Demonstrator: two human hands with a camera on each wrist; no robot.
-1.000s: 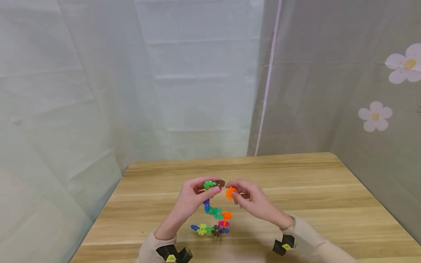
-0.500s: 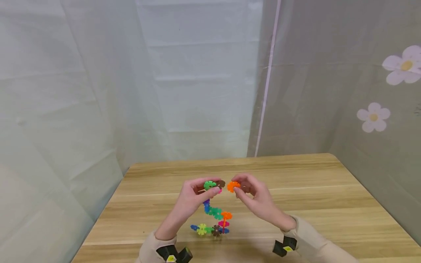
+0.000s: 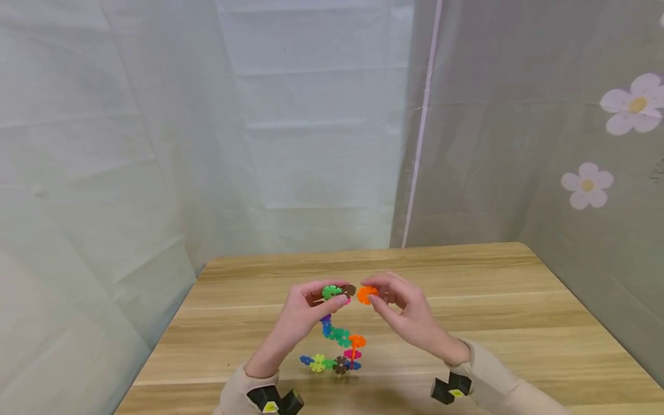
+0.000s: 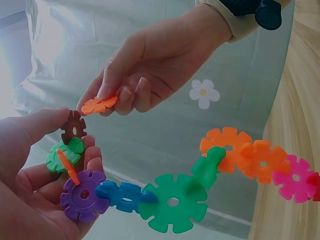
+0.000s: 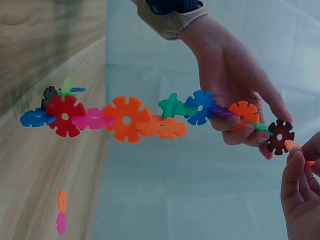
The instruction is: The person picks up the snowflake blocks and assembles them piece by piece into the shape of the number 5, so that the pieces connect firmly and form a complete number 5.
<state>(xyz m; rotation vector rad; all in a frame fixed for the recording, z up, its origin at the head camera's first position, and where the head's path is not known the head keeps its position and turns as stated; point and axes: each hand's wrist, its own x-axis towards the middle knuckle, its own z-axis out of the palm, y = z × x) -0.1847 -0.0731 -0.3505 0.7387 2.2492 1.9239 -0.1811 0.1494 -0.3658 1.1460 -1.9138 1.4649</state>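
My left hand (image 3: 303, 311) grips the upper end of a chain of slotted flower-shaped plastic discs (image 4: 165, 215). Its thumb presses the brown end disc (image 4: 66, 134), while the fingers curl behind the green disc (image 4: 52, 162) below. Purple, blue, green, orange and pink discs run on down the chain toward the table. Between thumb and index finger, my right hand (image 3: 407, 305) pinches a loose orange disc (image 4: 92, 108). In the left wrist view that orange disc lies right by the brown disc's rim; the head view shows a small gap between them.
The chain's lower part, with a yellow disc (image 3: 319, 368) and a dark brown disc (image 3: 337, 370), reaches the wooden table (image 3: 467, 276). In the right wrist view, an orange disc (image 5: 62, 195) and a pink disc (image 5: 61, 229) lie on the tabletop. Curtains (image 3: 321, 144) hang around it.
My right hand has risen slightly and shifted a little right with the orange disc, then edged back left toward the brown disc. The left hand and chain stay nearly still.
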